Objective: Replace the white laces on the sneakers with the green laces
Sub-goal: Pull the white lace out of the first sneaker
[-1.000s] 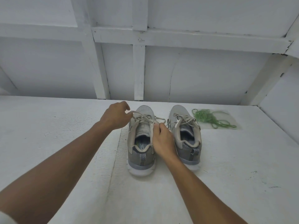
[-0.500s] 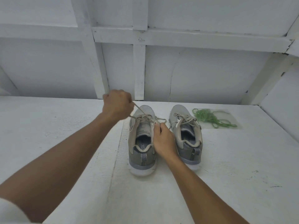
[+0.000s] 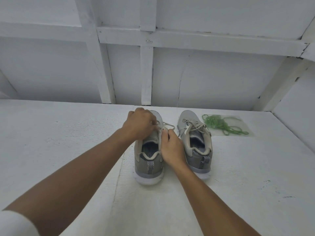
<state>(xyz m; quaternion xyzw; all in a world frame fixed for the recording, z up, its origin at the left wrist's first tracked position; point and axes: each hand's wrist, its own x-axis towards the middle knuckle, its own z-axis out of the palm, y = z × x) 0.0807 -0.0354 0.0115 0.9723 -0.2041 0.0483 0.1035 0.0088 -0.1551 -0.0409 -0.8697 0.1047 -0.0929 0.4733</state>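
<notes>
On the white table, left hand and right hand pinch one sneaker lace.

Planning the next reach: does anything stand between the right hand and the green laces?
Yes. The right sneaker stands between the right hand and the green laces, which lie on the table just beyond it.

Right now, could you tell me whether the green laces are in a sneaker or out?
Out: the green laces lie bunched beside the right sneaker, threaded through nothing.
</notes>
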